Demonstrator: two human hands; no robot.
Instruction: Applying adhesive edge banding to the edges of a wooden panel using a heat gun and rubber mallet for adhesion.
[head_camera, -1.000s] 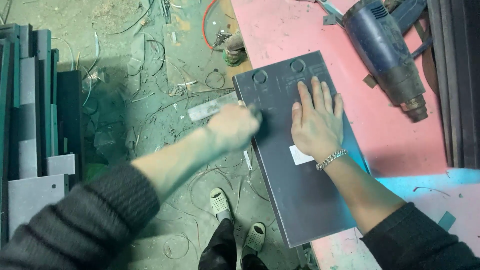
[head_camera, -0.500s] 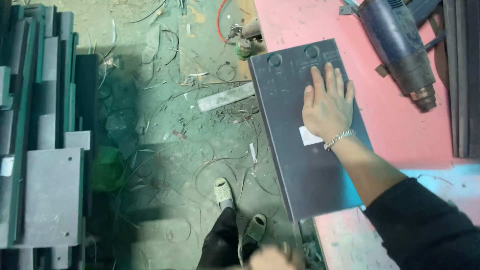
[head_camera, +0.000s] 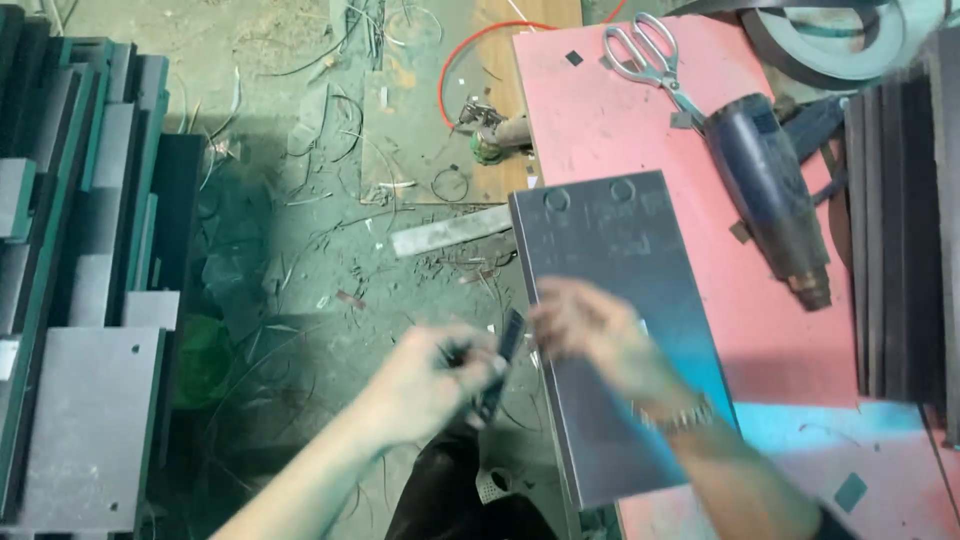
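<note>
A dark grey rectangular panel (head_camera: 620, 250) with two round holes near its far end lies on the edge of a pink table (head_camera: 610, 110). My left hand (head_camera: 430, 375) is at the panel's left edge, closed on a small dark narrow tool (head_camera: 503, 360). My right hand (head_camera: 595, 335), blurred with motion, hovers over the panel's middle with fingers spread; a bracelet sits on its wrist. It holds nothing that I can see.
A dark blue heat gun (head_camera: 770, 190) and scissors (head_camera: 650, 55) lie on the pink table. Dark boards (head_camera: 900, 230) are stacked at the right. Grey and green panels (head_camera: 85, 300) are stacked on the left floor, which is strewn with shavings and a grey strip (head_camera: 450, 232).
My left hand has come back up from the bottom of the view to the panel's left edge, now with a dark tool. My right hand has lifted off the panel and moved left.
</note>
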